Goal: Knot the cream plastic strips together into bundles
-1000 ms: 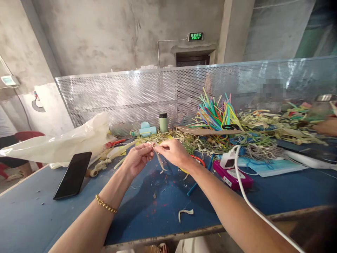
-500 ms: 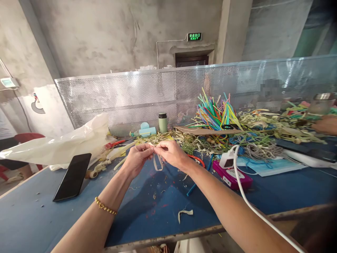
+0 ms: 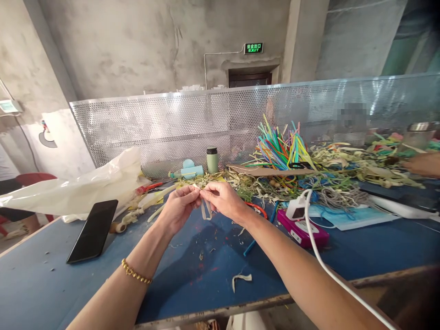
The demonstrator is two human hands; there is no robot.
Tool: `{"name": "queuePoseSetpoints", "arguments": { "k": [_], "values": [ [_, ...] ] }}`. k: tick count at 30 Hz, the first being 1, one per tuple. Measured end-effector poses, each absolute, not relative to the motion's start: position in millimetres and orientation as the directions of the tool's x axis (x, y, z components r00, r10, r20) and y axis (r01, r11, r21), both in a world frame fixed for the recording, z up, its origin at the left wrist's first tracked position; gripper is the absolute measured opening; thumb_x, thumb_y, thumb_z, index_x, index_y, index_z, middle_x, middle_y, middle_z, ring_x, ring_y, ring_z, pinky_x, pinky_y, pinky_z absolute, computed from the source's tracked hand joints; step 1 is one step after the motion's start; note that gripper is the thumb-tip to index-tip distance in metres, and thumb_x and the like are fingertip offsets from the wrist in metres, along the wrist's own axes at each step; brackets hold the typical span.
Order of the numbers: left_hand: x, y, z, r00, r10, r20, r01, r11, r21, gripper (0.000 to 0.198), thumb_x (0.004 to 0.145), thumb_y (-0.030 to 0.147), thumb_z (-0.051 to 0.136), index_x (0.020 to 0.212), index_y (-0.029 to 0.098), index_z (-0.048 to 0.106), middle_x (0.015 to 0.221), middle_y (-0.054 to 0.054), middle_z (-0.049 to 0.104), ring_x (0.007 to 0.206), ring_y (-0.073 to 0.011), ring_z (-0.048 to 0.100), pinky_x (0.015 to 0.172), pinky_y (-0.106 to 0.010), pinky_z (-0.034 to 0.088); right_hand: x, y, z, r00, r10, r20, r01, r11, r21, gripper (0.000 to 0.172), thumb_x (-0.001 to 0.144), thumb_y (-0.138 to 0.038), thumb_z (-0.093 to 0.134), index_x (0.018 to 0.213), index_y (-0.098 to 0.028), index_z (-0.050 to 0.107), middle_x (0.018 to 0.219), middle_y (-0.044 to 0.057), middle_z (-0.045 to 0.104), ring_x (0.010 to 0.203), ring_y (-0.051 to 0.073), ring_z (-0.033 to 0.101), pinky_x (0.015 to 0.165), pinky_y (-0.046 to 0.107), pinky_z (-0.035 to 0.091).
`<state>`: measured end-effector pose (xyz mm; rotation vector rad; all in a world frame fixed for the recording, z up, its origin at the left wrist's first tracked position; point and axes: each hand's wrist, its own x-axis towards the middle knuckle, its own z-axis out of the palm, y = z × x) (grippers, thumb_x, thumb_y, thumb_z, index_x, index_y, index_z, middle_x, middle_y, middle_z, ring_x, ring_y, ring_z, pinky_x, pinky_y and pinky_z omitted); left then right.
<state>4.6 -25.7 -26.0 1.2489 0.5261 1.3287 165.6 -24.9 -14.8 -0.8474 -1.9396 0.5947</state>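
Both my hands meet over the middle of the blue table (image 3: 165, 279), fingertips pinched together. My left hand (image 3: 179, 206) is closed on a pale strip (image 3: 206, 211), its thumb pressed against the fingers. My right hand (image 3: 222, 199) pinches the same strip right beside it. A loop of the strip hangs below the fingers; its upper part is mostly hidden between them. On the tabletop nearer me lies a short pale scrap (image 3: 242, 277).
At left are a black phone (image 3: 92, 231) and a plastic bag (image 3: 99, 188). Behind my hands stands a green cup (image 3: 212, 161). At right are colourful strips (image 3: 282, 144), a purple power strip (image 3: 305, 229) with a white cable (image 3: 319, 256), a blue mask (image 3: 350, 216) and another person's hand (image 3: 422, 164).
My hands stay together on the strip, with the fingers shifting slightly. The hanging loop has moved up a little. At right, the other person's hand has moved slightly left.
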Motion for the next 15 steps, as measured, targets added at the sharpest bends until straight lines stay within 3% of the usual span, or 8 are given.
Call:
{"name": "queuePoseSetpoints", "arguments": {
  "k": [7,10,15],
  "values": [
    [3.6,-22.2,-27.3,0.229,0.913,0.338,-0.418,-0.221,0.881,0.024,0.068,0.028,0.083,0.069,0.009,0.068,0.063,-0.002,0.058,0.055,-0.0083,0.050,0.054,-0.021,0.038,166.2,-24.4,-13.4,-0.354,0.746,0.564,0.408,0.666,-0.625,0.033,0.090,-0.030,0.055,0.060,-0.016,0.057,0.050,-0.003,0.049,0.050,0.010,0.043,0.050,0.024,0.027],
    [3.2,-21.1,-28.2,0.209,0.922,0.326,-0.421,-0.216,0.881,0.025,0.065,0.027,0.085,0.067,0.010,0.067,0.060,0.000,0.057,0.053,-0.0082,0.049,0.053,-0.021,0.037,169.8,-24.6,-9.7,-0.270,0.766,0.584,0.443,0.637,-0.631,0.032,0.090,-0.028,0.055,0.060,-0.015,0.058,0.049,-0.003,0.048,0.049,0.010,0.042,0.050,0.025,0.027],
    [4.5,-22.8,-28.2,0.212,0.925,0.315,-0.439,-0.197,0.876,0.026,0.064,0.027,0.087,0.070,0.010,0.068,0.063,0.000,0.057,0.052,-0.0076,0.049,0.052,-0.021,0.035,173.5,-24.0,-7.0,-0.243,0.772,0.587,0.391,0.632,-0.669,0.025,0.088,-0.030,0.056,0.072,-0.014,0.066,0.053,-0.002,0.053,0.051,0.010,0.044,0.052,0.024,0.032]
  ]
}}
